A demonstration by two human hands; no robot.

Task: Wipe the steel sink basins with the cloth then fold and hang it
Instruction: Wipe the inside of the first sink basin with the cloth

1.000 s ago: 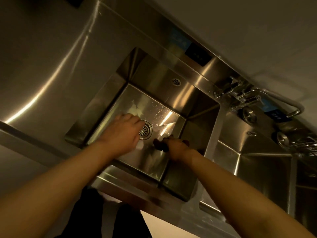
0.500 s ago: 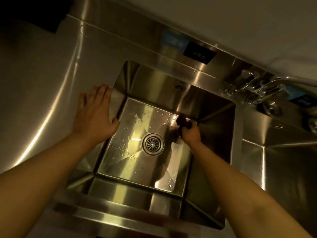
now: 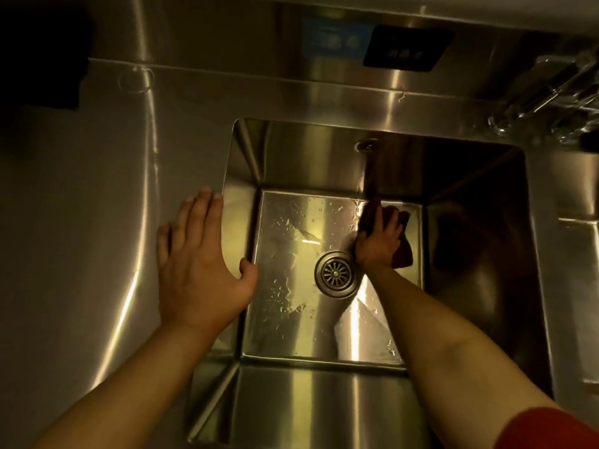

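A steel sink basin [image 3: 291, 325] fills the middle of the head view, its floor speckled with water drops around a round drain [image 3: 335, 273]. A dark red cloth [image 3: 403, 251] lies on the floor near the far right corner, just right of the drain. My right hand [image 3: 377, 244] presses down on the cloth with its fingers spread over it. My left hand [image 3: 197, 270] lies flat on the steel counter at the basin's left rim, thumb reaching over the edge, holding nothing.
A second basin [image 3: 577, 286] begins at the right edge. The faucet fittings [image 3: 544, 102] sit at the back right. On the backsplash are a black panel [image 3: 406, 50] and a blue label. A dark object [image 3: 39, 59] sits at the counter's far left.
My left hand left the basin and settled flat on the left rim. My right hand carried the cloth from near the drain to the far right corner of the floor.
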